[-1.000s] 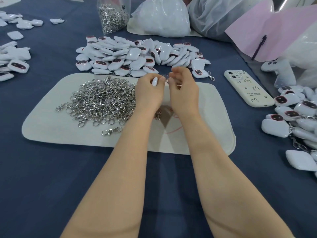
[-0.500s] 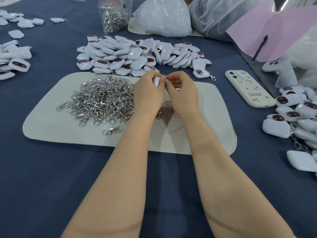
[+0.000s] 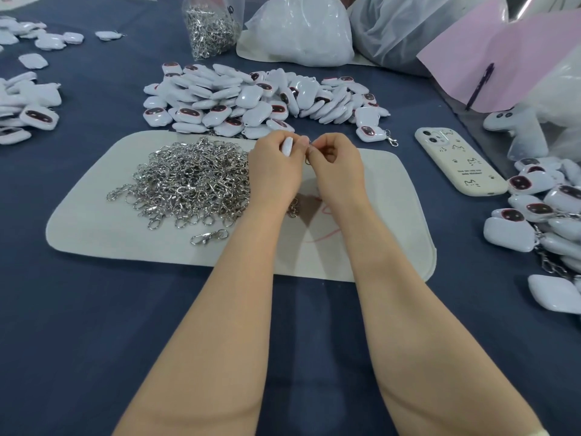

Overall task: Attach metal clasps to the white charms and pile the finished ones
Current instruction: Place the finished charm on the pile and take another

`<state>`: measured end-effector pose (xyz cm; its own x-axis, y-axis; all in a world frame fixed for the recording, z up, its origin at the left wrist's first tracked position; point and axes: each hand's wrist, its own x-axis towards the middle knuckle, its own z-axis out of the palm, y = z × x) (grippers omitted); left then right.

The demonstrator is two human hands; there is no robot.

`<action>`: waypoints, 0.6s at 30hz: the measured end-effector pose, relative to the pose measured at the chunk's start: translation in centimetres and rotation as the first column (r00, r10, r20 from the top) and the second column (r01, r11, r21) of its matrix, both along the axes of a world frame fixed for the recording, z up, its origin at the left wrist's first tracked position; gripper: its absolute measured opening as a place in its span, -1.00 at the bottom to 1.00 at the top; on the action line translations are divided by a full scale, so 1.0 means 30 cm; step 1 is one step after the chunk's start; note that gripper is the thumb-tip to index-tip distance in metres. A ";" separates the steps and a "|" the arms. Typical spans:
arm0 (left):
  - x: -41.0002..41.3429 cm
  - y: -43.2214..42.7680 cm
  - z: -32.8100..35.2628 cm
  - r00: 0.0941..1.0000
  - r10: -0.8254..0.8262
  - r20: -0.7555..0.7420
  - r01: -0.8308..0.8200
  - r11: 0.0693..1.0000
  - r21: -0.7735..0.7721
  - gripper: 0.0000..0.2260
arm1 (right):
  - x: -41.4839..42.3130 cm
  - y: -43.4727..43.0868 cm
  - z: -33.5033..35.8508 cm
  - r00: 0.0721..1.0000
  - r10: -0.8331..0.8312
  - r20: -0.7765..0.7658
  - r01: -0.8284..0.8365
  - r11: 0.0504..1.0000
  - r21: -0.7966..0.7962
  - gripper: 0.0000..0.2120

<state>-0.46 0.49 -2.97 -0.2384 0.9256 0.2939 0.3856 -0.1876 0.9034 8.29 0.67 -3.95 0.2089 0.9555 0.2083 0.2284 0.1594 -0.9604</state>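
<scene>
Where it all rests: a table [image 3: 94,309] under dark blue cloth, filling the view.
Mat: a pale mat [image 3: 94,228] with rounded corners lies mid-table, under both hands.
White bag: a bulging white bag [image 3: 298,29] sits at the far edge, with a pink sheet [image 3: 509,58] far right.
Charm heap: a heap of charms [image 3: 251,99], white with dark faces, lies just beyond the mat's far edge.
Finished pile: a pile of clasped charms [image 3: 534,212] lies at the right edge, well apart from the mat.
Clasp heap: a heap of clasps [image 3: 191,180], silver and tangled, covers the mat's left half, touching the left wrist.
Clasp bag: a clear bag of clasps [image 3: 212,26] stands far, left of the white bag.
Phone: a cream phone [image 3: 459,165] lies face down, right of the mat.
Left hand: the left hand [image 3: 276,171] is above the mat's far edge, fingers curled, pinching a white charm [image 3: 287,146] held on edge.
Right hand: the right hand [image 3: 338,168], just beside the left, pinches a small clasp [image 3: 308,155] against the white charm's side.
Loose clasp: a single clasp [image 3: 209,236] lies alone near the mat's near edge.
</scene>
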 end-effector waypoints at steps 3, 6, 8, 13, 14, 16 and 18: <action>0.004 -0.007 0.007 0.998 -0.038 0.045 0.037 0.999 0.024 -0.89 | 0.000 0.001 -0.002 1.000 -0.007 -0.009 0.008 1.000 0.024 -0.83; 0.004 -0.005 0.008 0.996 -0.077 0.042 0.076 0.997 0.017 -0.91 | 0.003 0.004 -0.008 0.999 -0.031 -0.020 0.031 0.999 0.021 -0.84; 0.003 0.001 0.003 0.996 -0.077 0.033 0.077 0.997 -0.003 -0.92 | 0.001 0.006 -0.009 0.999 -0.030 -0.033 0.030 1.000 0.005 -0.83; 0.000 0.009 -0.009 0.999 -0.047 -0.023 0.046 0.998 -0.045 -0.88 | -0.005 0.008 -0.010 1.000 -0.025 -0.002 0.025 1.000 -0.004 -0.82; 0.002 0.009 -0.008 0.998 -0.047 -0.042 0.045 0.998 -0.046 -0.87 | -0.004 0.009 -0.010 1.000 -0.027 -0.001 0.027 1.000 -0.002 -0.82; 0.006 0.006 -0.006 0.996 -0.045 -0.077 0.042 0.998 -0.048 -0.86 | -0.001 0.010 -0.012 0.999 -0.032 0.015 0.032 1.000 0.001 -0.85; 0.009 0.003 -0.006 0.995 -0.037 -0.094 0.032 0.998 -0.053 -0.86 | 0.001 0.011 -0.013 0.999 -0.020 0.030 0.020 1.000 -0.003 -0.89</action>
<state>-0.21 0.59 -3.15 -0.1792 0.9472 0.2658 0.4638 -0.1569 0.8720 8.31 1.01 -4.33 0.2218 0.9520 0.2111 0.2599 0.1509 -0.9538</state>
